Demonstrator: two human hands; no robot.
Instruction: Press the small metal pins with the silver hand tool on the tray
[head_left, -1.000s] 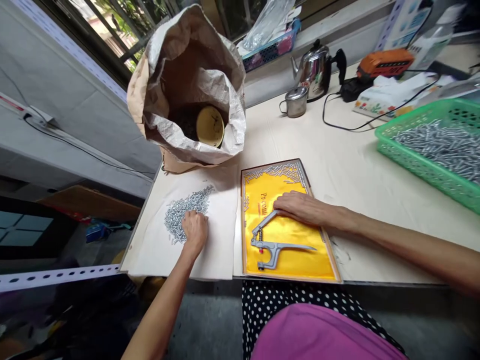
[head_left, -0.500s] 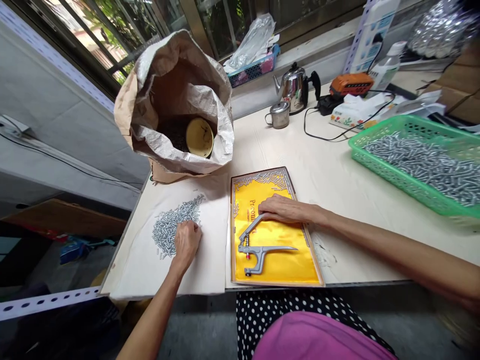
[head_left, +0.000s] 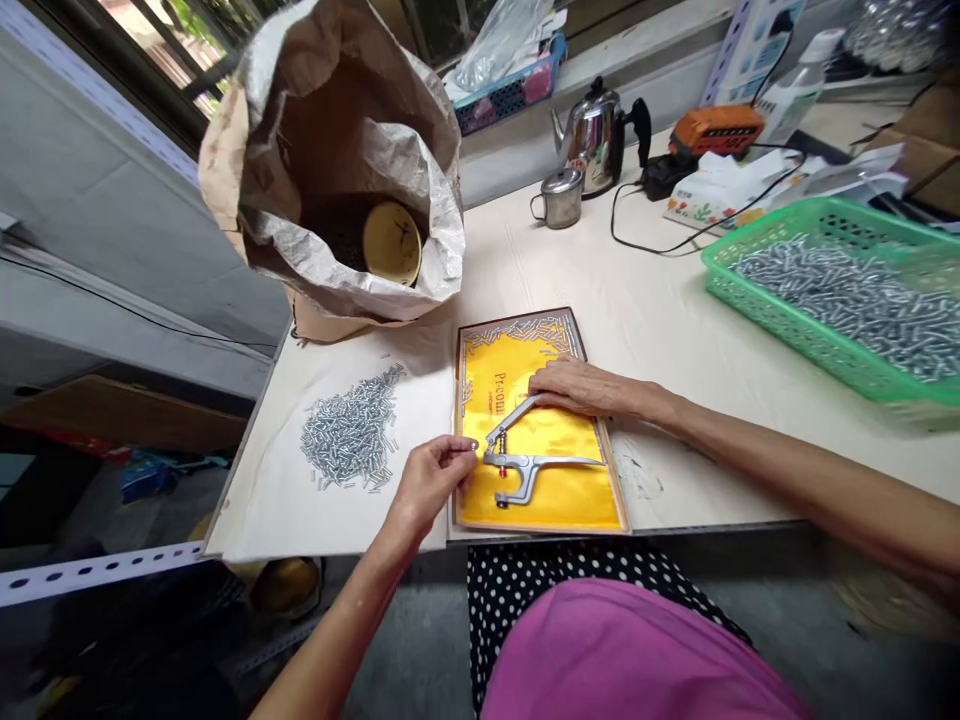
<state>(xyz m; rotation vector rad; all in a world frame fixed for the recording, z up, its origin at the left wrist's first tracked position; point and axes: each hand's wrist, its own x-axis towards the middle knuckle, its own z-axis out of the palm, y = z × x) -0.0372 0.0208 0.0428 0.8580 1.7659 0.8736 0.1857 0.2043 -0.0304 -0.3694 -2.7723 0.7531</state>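
Note:
Beside the pliers' jaws, my left hand (head_left: 439, 474) is pinched closed, with a tiny shiny piece at its fingertips that is too small to name. My right hand (head_left: 574, 386) is wrapped round the upper handle of the grey metal press pliers (head_left: 517, 461). The pliers lie with their handles apart over a yellow cloth-covered board (head_left: 555, 508) with a brown frame. Small metal pins (head_left: 517, 333) are scattered along the board's top and left edges. A pile of similar pins (head_left: 349, 435) rests on the white sheet to the left.
A large paper sack (head_left: 345, 130) holding a yellow cup (head_left: 392, 243) stands at the back left. A green basket of metal pins (head_left: 832, 345) is at the right. Behind are a kettle (head_left: 595, 140), a metal mug (head_left: 562, 198), a cable and an orange battery (head_left: 716, 130).
My left hand has moved right from the pin pile to the pliers' jaws. My right hand stays on the handle. The view has shifted slightly.

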